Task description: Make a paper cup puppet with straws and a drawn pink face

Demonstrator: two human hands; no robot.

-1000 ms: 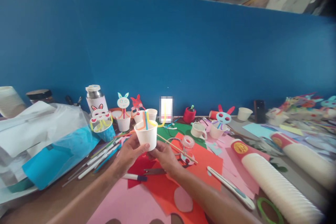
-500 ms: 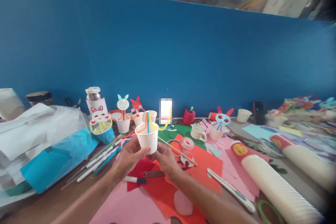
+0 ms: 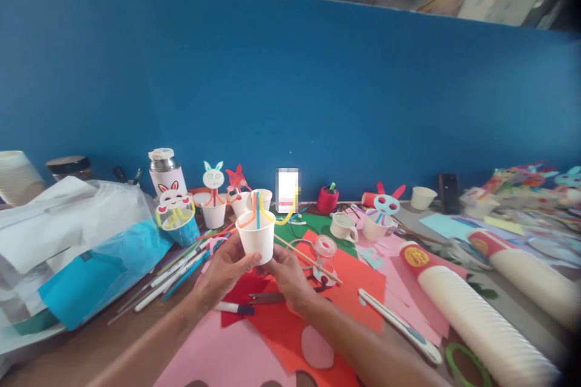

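Observation:
A white paper cup is held upright above the papers. Orange, blue and yellow paper strips rise from inside it, and a yellow strip bends out past its right rim. My left hand is closed around the cup's left side, thumb across the front. My right hand grips the cup's lower right side, its fingertips partly hidden behind and under the base. Scissors lie under my right wrist. A black-capped marker rests just below my hands.
Behind stand cups with paper rabbit faces and a thermos. Red paper and pink paper cover the table. A utility knife, tape roll and stacked cups lie right; pens lie left.
The view has shifted very slightly. Both hands keep the cup in nearly the same place and pose.

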